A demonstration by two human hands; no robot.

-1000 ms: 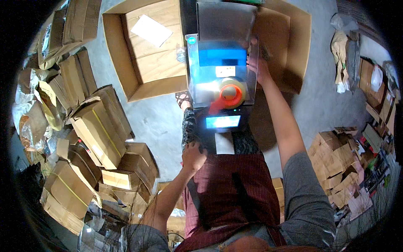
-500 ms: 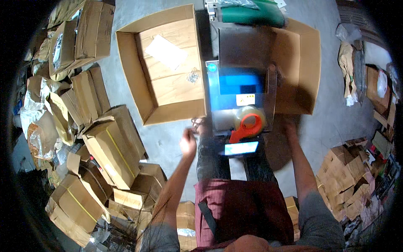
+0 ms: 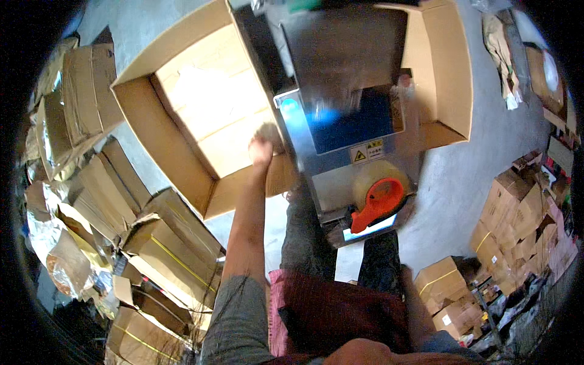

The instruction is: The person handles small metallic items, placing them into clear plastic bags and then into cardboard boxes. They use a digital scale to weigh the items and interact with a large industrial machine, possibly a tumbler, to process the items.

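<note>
My left hand (image 3: 261,149) is over the near right part of an open cardboard box (image 3: 182,173) standing left of the machine. Its fingers look curled in, somewhat blurred; anything inside them cannot be made out. My right arm (image 3: 417,310) hangs low beside my right thigh, and its fingers do not show clearly. Before me is a machine (image 3: 337,159) with a blue and dark top, a warning label and a lit green-blue button. A tape dispenser with an orange-red handle (image 3: 382,199) and a wide clear roll lies at the machine's near end, above a lit screen (image 3: 372,228).
A second open cardboard box (image 3: 450,79) stands right of the machine. Flattened and folded cartons (image 3: 176,255) with wrapping scraps are heaped along the left. More cartons (image 3: 511,207) are piled at the right, with a strapped one (image 3: 438,283) nearer my legs.
My left hand has moved up from beside the machine to over the left box. My right arm has drawn back from the right box toward my thigh. The view has shifted and tilted.
</note>
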